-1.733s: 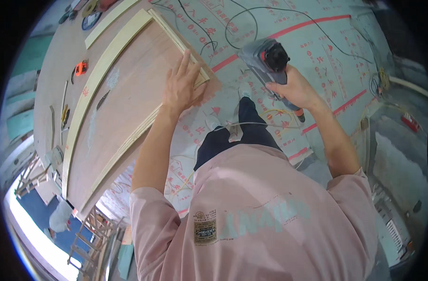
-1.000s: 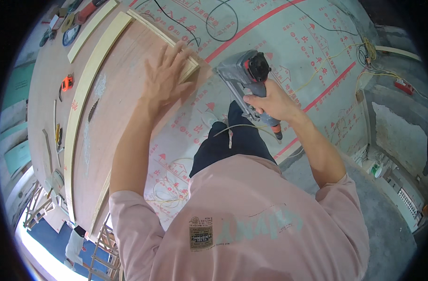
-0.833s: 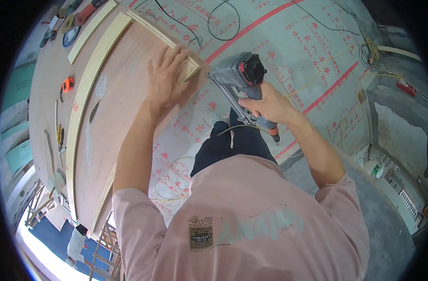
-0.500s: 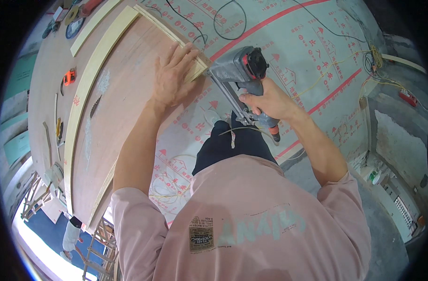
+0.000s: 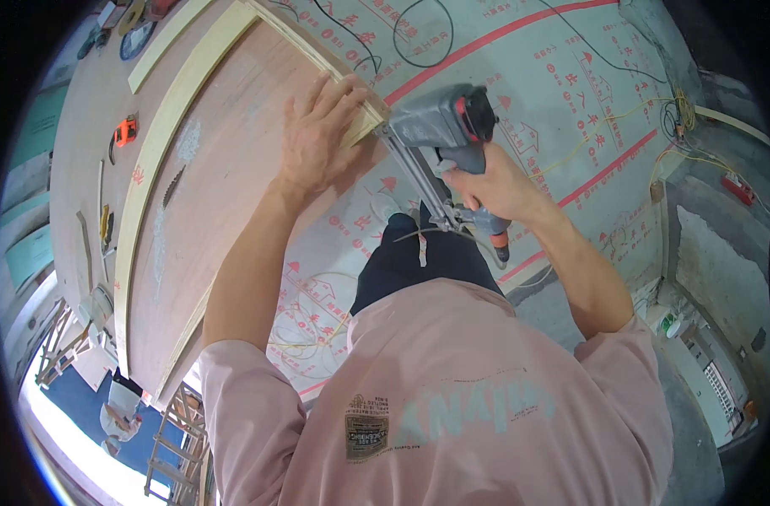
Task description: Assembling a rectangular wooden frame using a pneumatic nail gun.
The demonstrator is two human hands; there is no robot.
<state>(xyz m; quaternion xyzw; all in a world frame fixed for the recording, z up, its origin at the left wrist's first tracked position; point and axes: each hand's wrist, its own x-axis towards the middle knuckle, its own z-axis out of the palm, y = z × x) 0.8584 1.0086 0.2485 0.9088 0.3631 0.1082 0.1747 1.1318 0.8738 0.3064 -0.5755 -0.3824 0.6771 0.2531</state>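
Observation:
My right hand is closed round the handle of a grey pneumatic nail gun with a black and red cap. Its nose meets the end of a pale wood strip at the near corner of a large plywood panel. My left hand lies over that strip beside the nose, fingers stretched out and thumb apart, pressing on the wood. An air hose fitting with an orange collar hangs below the gun's handle.
On the panel lie a curved wood strip, an orange tape measure, and a saw blade. Cables and a thin hose cross the printed floor sheet. Another person is at lower left, near wooden trestles.
The nail gun and my right hand have shifted slightly to the right in view; the gun's nose stays at the strip's end. My left hand keeps its place on the strip. The other person has moved.

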